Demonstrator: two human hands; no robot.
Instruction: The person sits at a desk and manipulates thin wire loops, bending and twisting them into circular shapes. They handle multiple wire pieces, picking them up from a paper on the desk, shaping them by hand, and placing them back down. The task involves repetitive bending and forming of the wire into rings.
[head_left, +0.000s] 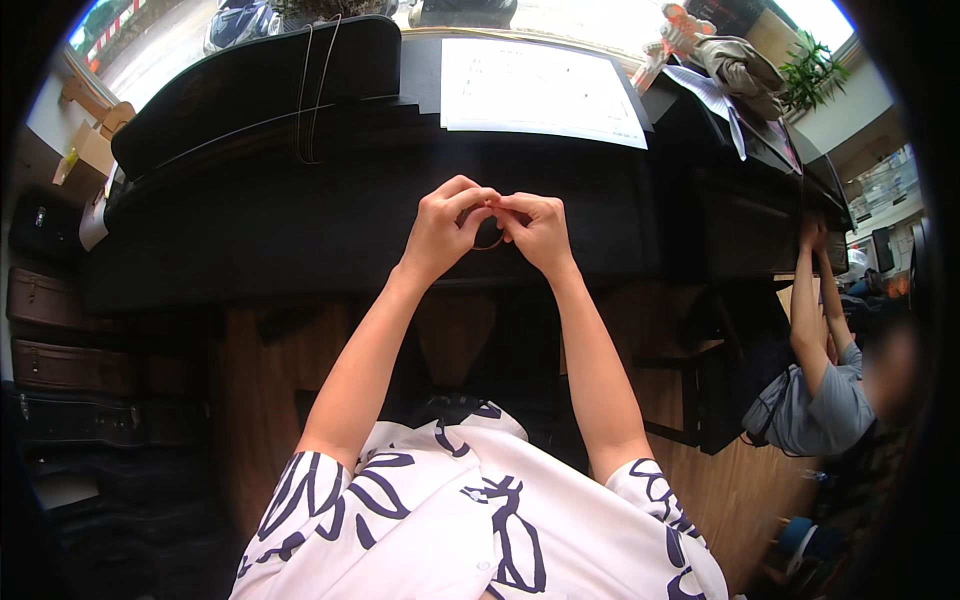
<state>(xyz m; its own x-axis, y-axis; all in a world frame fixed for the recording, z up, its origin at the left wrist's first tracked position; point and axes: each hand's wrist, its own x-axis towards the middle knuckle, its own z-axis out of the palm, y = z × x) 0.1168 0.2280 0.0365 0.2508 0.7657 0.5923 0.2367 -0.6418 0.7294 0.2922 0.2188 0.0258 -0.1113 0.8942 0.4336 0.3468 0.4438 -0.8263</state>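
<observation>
Close together over a black surface (300, 225), my left hand (440, 225) and my right hand (540, 228) meet at their fingertips. Both are closed in a pinch, the left thumb and index finger touching the right ones. A thin brownish cord (487, 248) hangs in a small loop below the pinched fingers, between the two hands. Its ends are hidden in the fingertips, and I cannot make out how they are joined.
A white printed sheet (540, 90) lies beyond my hands. Left of it stands a curved black panel (260, 85) with a thin cable (308, 90) over it. Brown cases (70, 365) are stacked at left. A person in a grey shirt (815, 410) reaches forward at right.
</observation>
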